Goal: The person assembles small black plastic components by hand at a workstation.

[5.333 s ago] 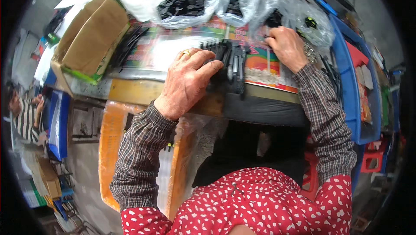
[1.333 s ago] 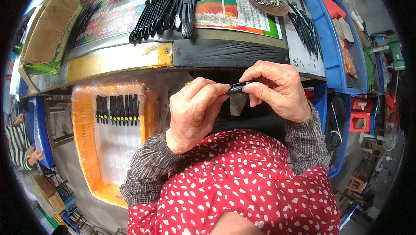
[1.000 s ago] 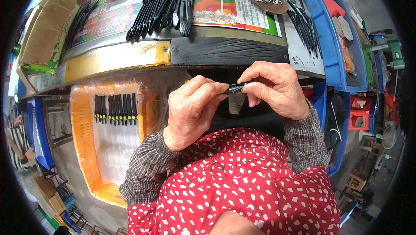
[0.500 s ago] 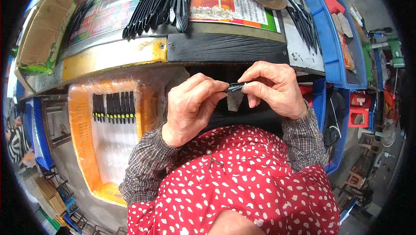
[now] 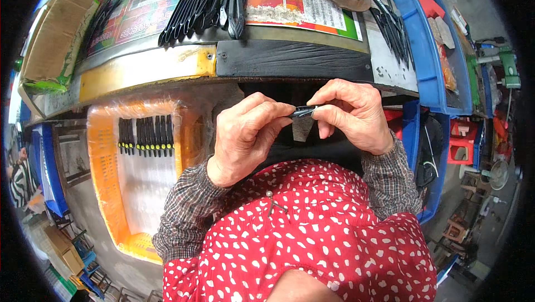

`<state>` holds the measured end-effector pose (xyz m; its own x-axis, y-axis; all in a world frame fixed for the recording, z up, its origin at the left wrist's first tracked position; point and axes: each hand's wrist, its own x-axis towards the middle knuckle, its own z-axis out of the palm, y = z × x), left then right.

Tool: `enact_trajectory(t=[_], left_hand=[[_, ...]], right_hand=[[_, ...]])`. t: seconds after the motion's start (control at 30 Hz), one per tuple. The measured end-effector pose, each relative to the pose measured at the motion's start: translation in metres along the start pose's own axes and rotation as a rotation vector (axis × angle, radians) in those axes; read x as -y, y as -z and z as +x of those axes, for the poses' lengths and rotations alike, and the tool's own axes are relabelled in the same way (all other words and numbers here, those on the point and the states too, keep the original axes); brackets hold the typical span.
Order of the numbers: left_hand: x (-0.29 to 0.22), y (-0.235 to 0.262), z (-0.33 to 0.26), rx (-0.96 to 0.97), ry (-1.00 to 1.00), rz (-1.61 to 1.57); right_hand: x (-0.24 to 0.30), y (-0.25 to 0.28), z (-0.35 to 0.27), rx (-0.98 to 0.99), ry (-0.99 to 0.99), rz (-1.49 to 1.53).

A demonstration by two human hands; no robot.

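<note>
Both my hands are raised just in front of the bench edge, fingertips almost meeting. Between them is a slim black clip-like piece (image 5: 302, 111) with a shiny metallic part; most of it is hidden by the fingers. My left hand (image 5: 245, 135) pinches its left end between thumb and forefinger. On the other side, my right hand (image 5: 354, 115) grips the right end with thumb and forefinger, its other fingers curled below. A row of long black clip pieces (image 5: 192, 9) lies on the bench beyond, beside a brown round dish (image 5: 356, 5) of small metal parts.
Left below the bench, a yellow plastic crate (image 5: 106, 190) holds a row of black clips (image 5: 146, 135) with yellow-green dots. More black pieces (image 5: 390, 29) lie at the bench's right, beside a blue bin (image 5: 415, 40). A cardboard box (image 5: 58, 29) stands far left. The bench edge (image 5: 290, 59) runs close beyond my hands.
My hands keep their pinch on the black piece and have barely moved. The view has shifted very slightly; nothing was picked up or let go.
</note>
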<state>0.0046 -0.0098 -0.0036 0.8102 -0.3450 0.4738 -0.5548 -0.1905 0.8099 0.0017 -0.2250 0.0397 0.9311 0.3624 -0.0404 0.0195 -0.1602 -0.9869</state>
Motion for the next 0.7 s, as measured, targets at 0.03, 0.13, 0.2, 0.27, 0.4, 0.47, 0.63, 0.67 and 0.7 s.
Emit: enact_trajectory(t=[0.03, 0.13, 0.2, 0.27, 0.4, 0.47, 0.63, 0.67, 0.7], left_hand=[[0.000, 0.000, 0.000, 0.005, 0.001, -0.002], [-0.002, 0.001, 0.001, 0.007, -0.008, 0.006], [-0.001, 0.001, -0.001, 0.004, -0.009, -0.005], [0.003, -0.001, -0.002, 0.004, 0.001, -0.021], [0.003, -0.002, -0.003, 0.010, 0.017, -0.051], [0.004, -0.001, -0.003, 0.017, 0.021, -0.055], [0.007, -0.002, -0.003, 0.013, 0.023, -0.052], [0.008, -0.002, -0.004, 0.013, 0.025, -0.053], [0.009, -0.003, -0.005, 0.012, 0.023, -0.050]], right_hand=[[-0.001, 0.000, 0.000, -0.002, -0.001, 0.000], [-0.001, -0.001, -0.002, -0.008, -0.001, 0.001], [0.000, -0.002, -0.003, -0.013, 0.000, 0.001], [-0.003, -0.002, -0.001, -0.014, -0.007, 0.005], [-0.003, -0.002, -0.003, -0.012, -0.007, 0.009], [-0.003, -0.003, -0.003, -0.005, -0.034, -0.009], [-0.006, -0.003, -0.002, 0.001, -0.016, -0.012], [-0.006, -0.003, -0.002, -0.010, -0.016, -0.024], [-0.007, -0.003, -0.003, -0.009, -0.018, -0.024]])
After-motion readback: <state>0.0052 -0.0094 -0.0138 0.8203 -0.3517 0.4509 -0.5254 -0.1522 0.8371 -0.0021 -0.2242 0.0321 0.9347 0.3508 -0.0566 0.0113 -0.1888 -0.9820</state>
